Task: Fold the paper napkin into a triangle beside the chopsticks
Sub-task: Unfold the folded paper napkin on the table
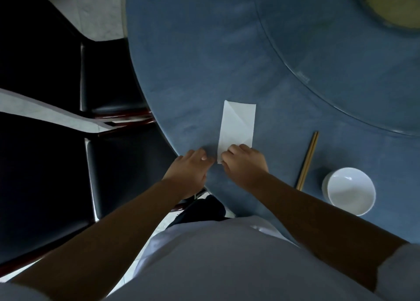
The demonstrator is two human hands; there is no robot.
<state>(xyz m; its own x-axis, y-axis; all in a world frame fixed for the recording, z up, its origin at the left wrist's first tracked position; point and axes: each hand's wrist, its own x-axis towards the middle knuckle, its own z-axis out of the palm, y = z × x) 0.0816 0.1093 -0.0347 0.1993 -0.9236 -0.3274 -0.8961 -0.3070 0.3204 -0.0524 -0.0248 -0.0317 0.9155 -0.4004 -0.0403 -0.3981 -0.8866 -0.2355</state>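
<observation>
A white paper napkin (236,125) lies flat on the blue table (204,62) as a long rectangle with diagonal creases. My right hand (244,163) pinches its near left corner. My left hand (191,171) rests just left of that corner, fingertips at the napkin's edge, holding nothing that I can see. A pair of wooden chopsticks (307,161) lies to the right of the napkin, apart from it.
A white bowl (350,190) stands right of the chopsticks near the table edge. A glass turntable (341,62) covers the table's far right. Black chairs (109,78) stand at the left, close to the table's rim.
</observation>
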